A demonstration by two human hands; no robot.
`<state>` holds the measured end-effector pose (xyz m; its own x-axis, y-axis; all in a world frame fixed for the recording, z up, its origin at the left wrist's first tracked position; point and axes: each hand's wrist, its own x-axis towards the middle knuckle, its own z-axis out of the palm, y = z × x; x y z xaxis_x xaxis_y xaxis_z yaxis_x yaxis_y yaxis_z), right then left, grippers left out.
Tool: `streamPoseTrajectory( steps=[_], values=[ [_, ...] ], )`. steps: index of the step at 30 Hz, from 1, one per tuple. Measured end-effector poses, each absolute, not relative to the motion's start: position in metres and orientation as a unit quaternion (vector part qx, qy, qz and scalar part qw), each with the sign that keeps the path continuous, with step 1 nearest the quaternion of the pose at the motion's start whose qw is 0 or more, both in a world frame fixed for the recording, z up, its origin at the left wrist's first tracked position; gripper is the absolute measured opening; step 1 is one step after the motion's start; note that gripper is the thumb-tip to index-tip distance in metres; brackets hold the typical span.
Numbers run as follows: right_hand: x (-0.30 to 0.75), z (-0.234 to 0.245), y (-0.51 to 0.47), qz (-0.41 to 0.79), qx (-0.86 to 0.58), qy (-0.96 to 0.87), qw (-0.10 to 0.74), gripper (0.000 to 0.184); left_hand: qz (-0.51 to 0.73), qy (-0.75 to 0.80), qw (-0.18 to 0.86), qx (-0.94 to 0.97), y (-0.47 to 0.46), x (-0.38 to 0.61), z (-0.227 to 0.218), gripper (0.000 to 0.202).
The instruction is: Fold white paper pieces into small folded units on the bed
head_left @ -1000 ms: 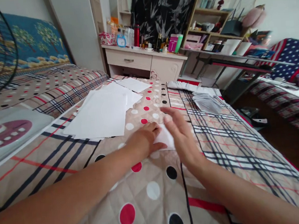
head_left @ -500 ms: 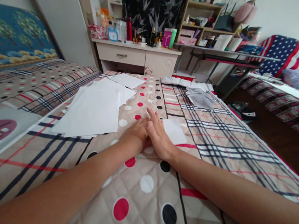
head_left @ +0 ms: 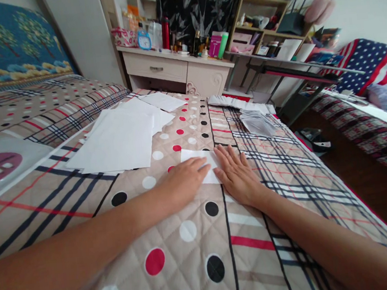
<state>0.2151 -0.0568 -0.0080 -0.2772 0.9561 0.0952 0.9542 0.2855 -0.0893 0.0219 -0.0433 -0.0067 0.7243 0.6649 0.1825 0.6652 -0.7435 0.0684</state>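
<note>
A small white sheet of paper (head_left: 211,176), which looks folded, lies flat on the quilted bedspread (head_left: 175,239) in front of me. My left hand (head_left: 185,180) rests on its left part with the fingers stretched out. On its right end lies my right hand (head_left: 236,173), palm down and fingers spread. Both hands cover portions of the paper, so its right edge is hidden. Farther off to the left is a loose pile of larger white sheets (head_left: 120,139).
Right of centre, toward the far edge, sit several folded papers (head_left: 257,123) beside a whitish strip-like bundle (head_left: 237,103). A plastic bag (head_left: 5,162) with a pink print lies at left. Beyond the bed stand a dresser (head_left: 158,68) and a small desk (head_left: 296,67).
My hands were together, the right over the left, at the paper's left side. Now they are apart, the right moved rightward and flattened on the paper, exposing its middle.
</note>
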Motion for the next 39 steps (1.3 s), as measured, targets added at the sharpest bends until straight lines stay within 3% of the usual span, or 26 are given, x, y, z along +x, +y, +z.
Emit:
streamPoseTrajectory(
  steps=[4, 9, 15, 19, 22, 25, 28, 33, 39],
  values=[
    [0.212, -0.009, -0.057, -0.008, -0.596, -0.800, 0.063, 0.059, -0.077, -0.300, 0.030, -0.950, -0.068, 0.032, -0.007, 0.050],
    [0.215, -0.008, -0.058, -0.007, -0.595, -0.802, 0.057, 0.058, -0.043, -0.348, 0.006, -0.936, -0.080, -0.002, -0.005, 0.068],
    [0.193, 0.001, -0.071, -0.072, -0.541, -0.828, 0.126, 0.057, -0.027, -0.379, 0.003, -0.925, -0.087, -0.022, -0.001, 0.069],
    [0.151, 0.006, -0.091, 0.111, -0.436, -0.884, 0.126, 0.079, -0.062, -0.363, -0.010, -0.930, -0.086, -0.020, -0.003, 0.057],
    [0.140, 0.003, -0.102, 0.147, -0.429, -0.880, 0.139, 0.101, -0.067, -0.350, -0.016, -0.934, -0.085, -0.021, -0.005, 0.052],
    [0.164, -0.001, -0.108, 0.117, -0.428, -0.889, 0.110, 0.105, -0.072, -0.361, 0.007, -0.930, -0.086, -0.023, -0.007, 0.062],
    [0.203, -0.004, -0.114, 0.059, -0.443, -0.891, 0.083, 0.097, -0.049, -0.374, 0.023, -0.926, -0.087, -0.023, -0.004, 0.070],
    [0.236, -0.009, -0.122, -0.020, -0.478, -0.874, 0.081, 0.095, 0.002, -0.386, 0.048, -0.921, -0.088, -0.002, 0.011, 0.062],
    [0.232, -0.012, -0.121, -0.041, -0.477, -0.875, 0.075, 0.094, -0.030, -0.276, 0.059, -0.959, -0.086, 0.049, 0.004, 0.055]
  ],
)
